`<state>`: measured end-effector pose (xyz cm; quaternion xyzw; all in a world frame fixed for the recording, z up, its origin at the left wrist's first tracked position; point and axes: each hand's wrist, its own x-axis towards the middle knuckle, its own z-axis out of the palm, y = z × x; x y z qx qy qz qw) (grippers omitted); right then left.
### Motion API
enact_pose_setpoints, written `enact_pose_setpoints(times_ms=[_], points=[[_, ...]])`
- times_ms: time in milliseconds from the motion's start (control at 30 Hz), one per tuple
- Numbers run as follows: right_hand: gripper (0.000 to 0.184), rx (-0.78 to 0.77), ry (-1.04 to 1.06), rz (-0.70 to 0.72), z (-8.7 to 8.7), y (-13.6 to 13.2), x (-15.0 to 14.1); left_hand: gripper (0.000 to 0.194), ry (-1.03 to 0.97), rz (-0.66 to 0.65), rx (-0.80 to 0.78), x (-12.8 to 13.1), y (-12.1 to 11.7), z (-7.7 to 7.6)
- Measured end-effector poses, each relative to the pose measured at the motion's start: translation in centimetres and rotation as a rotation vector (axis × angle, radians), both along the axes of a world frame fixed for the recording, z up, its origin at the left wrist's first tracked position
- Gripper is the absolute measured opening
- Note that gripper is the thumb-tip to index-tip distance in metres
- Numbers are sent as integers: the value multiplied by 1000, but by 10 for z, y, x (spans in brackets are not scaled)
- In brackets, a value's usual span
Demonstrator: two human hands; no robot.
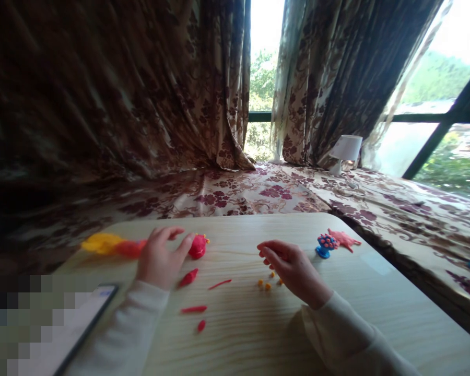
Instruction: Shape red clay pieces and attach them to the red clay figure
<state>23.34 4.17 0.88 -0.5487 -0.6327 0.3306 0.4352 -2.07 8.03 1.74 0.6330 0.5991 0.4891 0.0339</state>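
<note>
My left hand [161, 257] is over the table with its thumb and fingers apart. Its thumb tip comes right up to a red clay ball [198, 247] with small yellow dots on top; whether they touch I cannot tell. My right hand [292, 267] hovers by several little yellow clay balls [267, 286], its thumb and fingers curled together. What those fingers hold, if anything, is hidden. Between the hands lie a red clay lump [188, 278], a thin red strand [220, 284], a red clay roll [194, 309] and a small red piece [201, 326].
Yellow clay [102, 243] and red clay [129, 248] lie left of my left hand. A blue clay figure with a dotted top [324, 245] stands by flat pink clay [343, 239] at the right. A tablet-like device [88, 324] is at the table's [235, 230] left.
</note>
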Motion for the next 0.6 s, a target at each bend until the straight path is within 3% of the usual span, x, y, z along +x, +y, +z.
enact_pose_setpoints(times_ms=[133, 200, 267, 400, 600], points=[[28, 19, -69, 1, 1, 0, 4, 9, 59, -224, 92, 14, -19, 9], [25, 33, -120, 1, 1, 1, 9, 9, 96, -399, -7, 24, -28, 6], [23, 45, -184, 5, 0, 3, 15, 12, 213, -483, -123, 33, -35, -2], [17, 59, -338, 46, 1, 3, 26, 10, 464, -445, -218, 44, -44, -13], [18, 88, -524, 142, 11, -6, 23, 13, 506, -478, -196, 49, -47, -12]])
